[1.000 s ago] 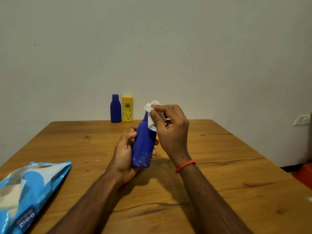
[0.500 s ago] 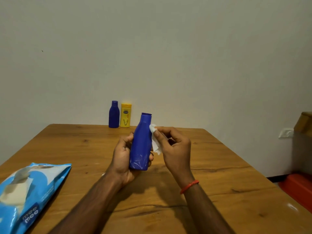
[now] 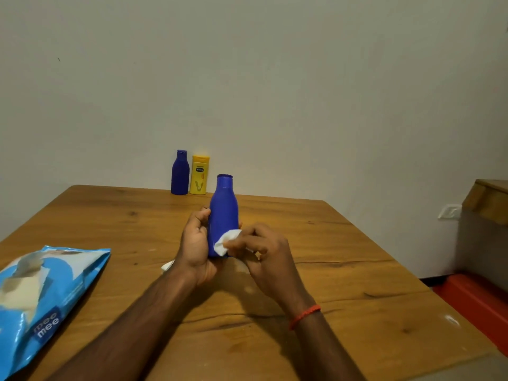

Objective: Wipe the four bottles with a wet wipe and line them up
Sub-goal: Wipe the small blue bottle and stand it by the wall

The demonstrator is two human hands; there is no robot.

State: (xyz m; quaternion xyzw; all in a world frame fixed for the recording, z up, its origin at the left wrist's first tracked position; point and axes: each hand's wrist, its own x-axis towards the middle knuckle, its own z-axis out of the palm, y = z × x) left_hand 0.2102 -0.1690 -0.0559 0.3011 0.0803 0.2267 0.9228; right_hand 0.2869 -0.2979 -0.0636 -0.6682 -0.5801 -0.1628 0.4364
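Observation:
My left hand grips a blue bottle upright above the middle of the wooden table. My right hand pinches a white wet wipe against the lower right side of that bottle. At the table's far edge by the wall stand a smaller blue bottle and, touching its right side, a yellow bottle. A scrap of white peeks out below my left wrist; what it is cannot be told.
A blue wet-wipe pack, flap peeled open, lies at the table's left front. To the right, off the table, are a wooden piece of furniture, a red object on the floor and a wall socket.
My right hand has slid the wipe from the bottle's neck down to its lower body. The view has tilted up and shifted a little.

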